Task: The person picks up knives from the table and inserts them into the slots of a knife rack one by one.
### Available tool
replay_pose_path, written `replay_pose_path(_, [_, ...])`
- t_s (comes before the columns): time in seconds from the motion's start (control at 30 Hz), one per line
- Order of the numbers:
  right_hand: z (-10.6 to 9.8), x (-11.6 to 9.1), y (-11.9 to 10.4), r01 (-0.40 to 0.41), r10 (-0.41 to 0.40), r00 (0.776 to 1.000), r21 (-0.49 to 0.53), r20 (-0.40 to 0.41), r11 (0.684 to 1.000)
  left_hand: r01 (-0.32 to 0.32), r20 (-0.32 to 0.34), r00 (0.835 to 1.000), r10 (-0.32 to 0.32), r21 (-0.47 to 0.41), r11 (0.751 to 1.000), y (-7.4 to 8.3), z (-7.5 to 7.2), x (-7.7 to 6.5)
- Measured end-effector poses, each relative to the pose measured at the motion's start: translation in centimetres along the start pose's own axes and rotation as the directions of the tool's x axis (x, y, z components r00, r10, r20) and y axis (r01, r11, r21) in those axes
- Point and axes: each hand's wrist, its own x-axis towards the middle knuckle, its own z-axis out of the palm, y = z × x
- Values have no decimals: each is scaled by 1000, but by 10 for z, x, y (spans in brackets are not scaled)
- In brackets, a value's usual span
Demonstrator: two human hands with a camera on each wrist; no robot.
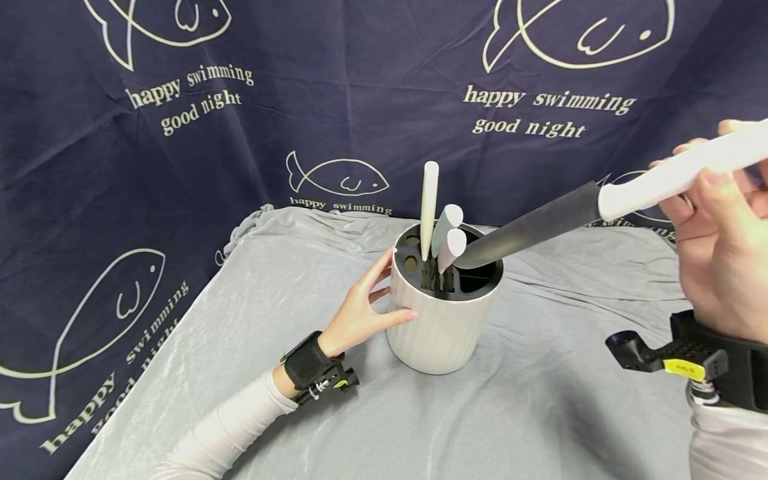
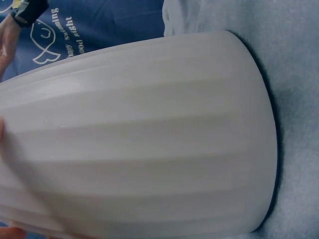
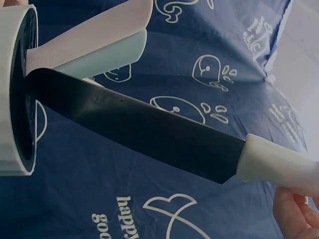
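Note:
A ribbed white knife holder point(image 1: 441, 337) with a black slotted top stands on the grey cloth. My left hand point(image 1: 359, 315) grips its left side, thumb across the front and fingers round the far side. In my right hand point(image 1: 723, 250) is the white handle of a knife point(image 1: 534, 223), held up at the right. Its wide dark blade slants down to the left, and the tip lies at the larger opening in the holder's top. Three handles stick up from the slots: a cream one point(image 1: 429, 207), a pale green one point(image 3: 107, 57) and a pale pink one point(image 3: 94, 32).
Wrinkled grey cloth point(image 1: 564, 320) covers the table. Behind it hangs a dark blue curtain point(image 1: 372, 73) with fish drawings and lettering. Each wrist wears a black strap point(image 1: 312, 363) with a small camera.

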Motion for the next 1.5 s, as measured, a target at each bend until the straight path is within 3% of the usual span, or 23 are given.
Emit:
replay_pose_path(0.37, [29,4,10,29,-23,998,-124,53,992,-2,-6,1000,1,-15,1000,0,0,0])
replay_pose_path(0.73, [38,6,12,0,11,996,-118,90,993,-3,-7,1000,3,-17,1000,0,-2,0])
replay_pose_path(1.23, [46,-6,17,48,-23,990,-176,141,983,-10,-3,1000,10,-9,1000,1,-1,-2])
replay_pose_path(1.5, [46,-8,20,74,-34,987,-255,159,964,-7,-2,1000,7,-12,1000,1,0,-3])
